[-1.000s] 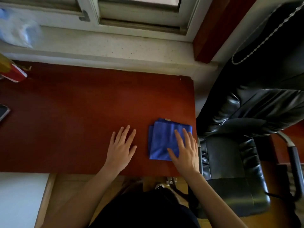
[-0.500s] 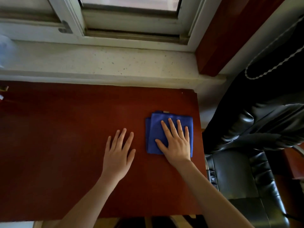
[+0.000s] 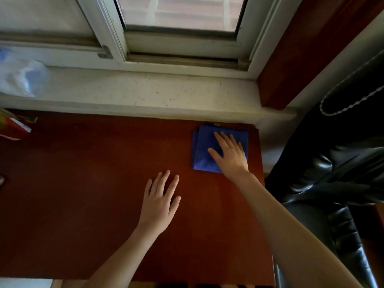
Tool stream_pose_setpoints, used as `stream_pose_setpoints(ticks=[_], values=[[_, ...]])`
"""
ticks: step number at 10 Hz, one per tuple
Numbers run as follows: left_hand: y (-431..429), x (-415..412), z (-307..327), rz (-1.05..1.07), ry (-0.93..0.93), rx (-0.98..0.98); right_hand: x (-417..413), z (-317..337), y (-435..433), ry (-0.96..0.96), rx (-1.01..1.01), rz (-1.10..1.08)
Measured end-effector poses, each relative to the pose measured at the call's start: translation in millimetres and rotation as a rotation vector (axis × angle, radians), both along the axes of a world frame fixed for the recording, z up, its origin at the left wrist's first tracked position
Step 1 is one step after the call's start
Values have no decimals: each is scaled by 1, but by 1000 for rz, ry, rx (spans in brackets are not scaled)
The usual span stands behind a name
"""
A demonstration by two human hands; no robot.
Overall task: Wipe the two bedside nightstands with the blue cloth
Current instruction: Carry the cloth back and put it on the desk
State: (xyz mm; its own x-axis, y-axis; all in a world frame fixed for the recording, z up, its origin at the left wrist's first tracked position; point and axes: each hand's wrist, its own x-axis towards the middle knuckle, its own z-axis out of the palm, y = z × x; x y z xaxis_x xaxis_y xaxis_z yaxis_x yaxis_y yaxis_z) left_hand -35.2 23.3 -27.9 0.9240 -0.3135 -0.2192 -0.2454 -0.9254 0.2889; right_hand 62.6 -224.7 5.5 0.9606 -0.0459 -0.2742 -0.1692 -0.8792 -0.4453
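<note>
Blue cloth [image 3: 204, 150] now pushed from near edge to far right corner of nightstand [image 3: 93, 183], under flat right hand [image 3: 231, 156]. Left hand [image 3: 159, 201] splayed, empty, bracing. First wipe stroke underway.

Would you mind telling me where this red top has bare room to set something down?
Bare: the wide middle between the red box at the left edge and the left hand. Crowded: the back right corner, where the right hand presses the blue cloth.

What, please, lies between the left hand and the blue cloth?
Only bare red-brown nightstand top separates the left hand from the blue cloth, per the head view.
</note>
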Motion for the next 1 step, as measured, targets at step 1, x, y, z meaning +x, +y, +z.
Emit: stream_pose_setpoints(ticks=[1], values=[[-2, 12, 42, 172, 99, -252, -13, 55, -9, -110, 295, -144]])
